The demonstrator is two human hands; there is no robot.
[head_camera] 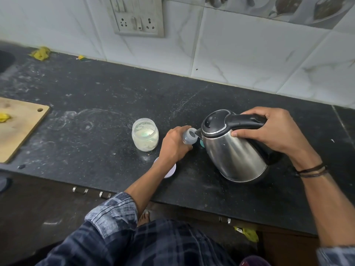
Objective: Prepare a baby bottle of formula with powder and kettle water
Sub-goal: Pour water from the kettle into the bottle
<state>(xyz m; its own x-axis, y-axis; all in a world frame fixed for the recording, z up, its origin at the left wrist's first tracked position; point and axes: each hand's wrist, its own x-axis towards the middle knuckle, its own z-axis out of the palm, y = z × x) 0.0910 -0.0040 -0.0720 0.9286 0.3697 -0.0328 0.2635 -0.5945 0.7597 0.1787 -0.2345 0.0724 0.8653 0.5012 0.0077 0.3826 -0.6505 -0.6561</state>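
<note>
Over the black stone counter (115,89), your left hand (173,145) grips a small clear baby bottle (189,138); your right hand (276,129) grips the black handle of a tilted steel kettle (234,154).

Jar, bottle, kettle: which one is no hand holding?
The open powder jar, standing free left of the bottle. The left hand grips the bottle; the right hand grips the kettle.

Soft, even indoor light, med-bright, no hard shadows; faint dark patch under kettle (234,152) at 4 o'clock. Streaky glare on its steel body. Wide-angle bend: counter (115,89) edge & wall tiles (249,45) curve twd frame edges. Dim, slightly soft at 7 o'clock; centre sharp.
</note>
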